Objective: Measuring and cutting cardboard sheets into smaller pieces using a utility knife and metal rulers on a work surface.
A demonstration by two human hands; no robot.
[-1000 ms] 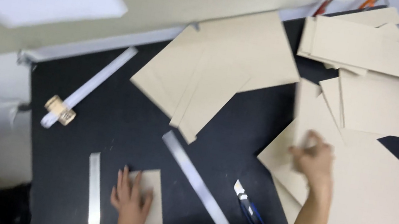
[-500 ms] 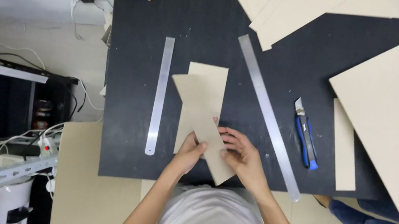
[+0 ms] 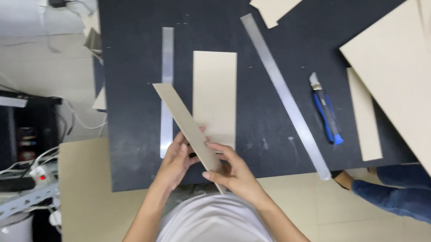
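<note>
Held piece: a narrow beige cardboard strip [image 3: 187,124] is gripped at its near end by both hands, lifted off the black work table [image 3: 131,67] and tilted.
Long axis of strip: it runs from near right, at the hands, to far left, where its free end is seen over the short steel ruler [image 3: 167,81].
Left hand [image 3: 177,161]: closed on the strip from the left side, thumb on the upper face, fingers curled beneath.
Right hand [image 3: 235,173]: closed on the same near end from the right, index finger laid along the strip's edge; the lowest tip of the strip is hidden behind this hand.
Nearer hand: both are at the strip's near end, touching it; the far end is unsupported.
Beneath the strip: a wider beige cardboard rectangle [image 3: 214,92] lies flat on the table, its long axis pointing away from the body; the strip crosses its near left corner at an angle.
Right of the hands: a long steel straightedge [image 3: 286,95] lies diagonally, and a blue utility knife [image 3: 326,108] lies beyond it, well apart from both hands.
Far right: a large beige cardboard sheet [image 3: 427,91] overhangs the table edge.
</note>
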